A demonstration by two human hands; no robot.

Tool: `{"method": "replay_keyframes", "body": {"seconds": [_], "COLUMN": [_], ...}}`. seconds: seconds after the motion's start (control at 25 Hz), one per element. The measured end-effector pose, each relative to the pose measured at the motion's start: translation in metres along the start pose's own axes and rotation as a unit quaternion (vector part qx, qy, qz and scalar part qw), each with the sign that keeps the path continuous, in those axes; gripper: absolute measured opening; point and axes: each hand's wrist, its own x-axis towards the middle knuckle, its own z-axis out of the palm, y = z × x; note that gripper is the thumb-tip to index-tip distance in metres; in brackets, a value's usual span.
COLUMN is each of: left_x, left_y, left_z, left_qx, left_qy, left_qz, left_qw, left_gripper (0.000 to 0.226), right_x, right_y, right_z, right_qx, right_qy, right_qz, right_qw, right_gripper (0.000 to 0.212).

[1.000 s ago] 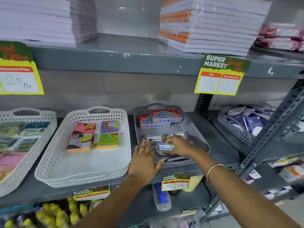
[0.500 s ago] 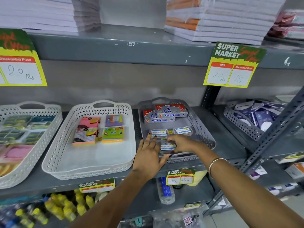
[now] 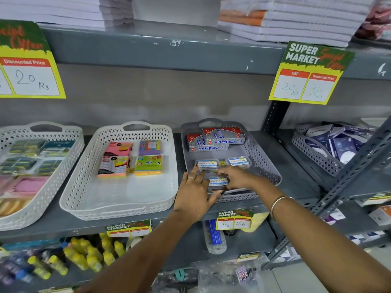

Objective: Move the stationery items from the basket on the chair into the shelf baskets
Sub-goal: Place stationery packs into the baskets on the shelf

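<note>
Two hands in grey basket (image 3: 273, 166) | left hand (image 3: 195, 193) fingers spread | right hand (image 3: 234, 177) fingers pinching small clear box (image 3: 218, 181)

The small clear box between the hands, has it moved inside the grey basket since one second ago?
No, as far as can be told. The small clear box lies at the grey basket's front rim, as before; only the camera shifted.

Price card (image 3: 309, 73) reads "SUPER MARKET", "MRP" — left card (image 3: 29, 79) "Discounted Price", "20 Rs".
</note>
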Motion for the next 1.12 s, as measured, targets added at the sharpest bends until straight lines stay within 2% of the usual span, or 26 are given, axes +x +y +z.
{"method": "replay_keyframes", "body": {"seconds": [0.52,0.68,0.76,0.84,0.88,0.96,1.12], "left_x": [-0.001,-0.002,-0.007,-0.018,-0.025,-0.048,-0.127], "left_y": [0.001,0.007,0.009,0.002,-0.008,-0.044,-0.141], "left_z": [0.001,-0.011,-0.026,-0.047,-0.057,-0.076,-0.088], "left_qx": [0.004,-0.01,-0.071,-0.132,-0.14,-0.137,-0.074], "left_qy": [0.007,-0.014,0.045,0.16,0.216,0.286,0.31], "left_qz": [-0.002,0.011,0.041,0.049,0.031,-0.044,-0.228], "left_qw": [1.0,1.0,0.996,0.977,0.966,0.947,0.92], "left_gripper": [0.063,0.063,0.064,0.058,0.056,0.055,0.055], "right_x": [0.0,-0.005,-0.005,-0.002,0.002,0.018,0.031], "right_y": [-0.003,-0.003,-0.007,-0.017,-0.028,-0.065,-0.204], "right_z": [-0.001,-0.005,-0.016,-0.035,-0.046,-0.062,-0.044], "right_qx": [-0.01,0.0,0.022,0.062,0.064,0.009,0.023], "right_qy": [-0.001,-0.019,-0.017,0.025,0.057,0.127,0.215], "right_qz": [0.004,0.013,0.029,0.024,0.015,-0.063,-0.222], "right_qw": [1.0,1.0,0.999,0.997,0.996,0.99,0.951], "right_gripper": [0.049,0.062,0.059,0.036,0.027,0.034,0.026]}}
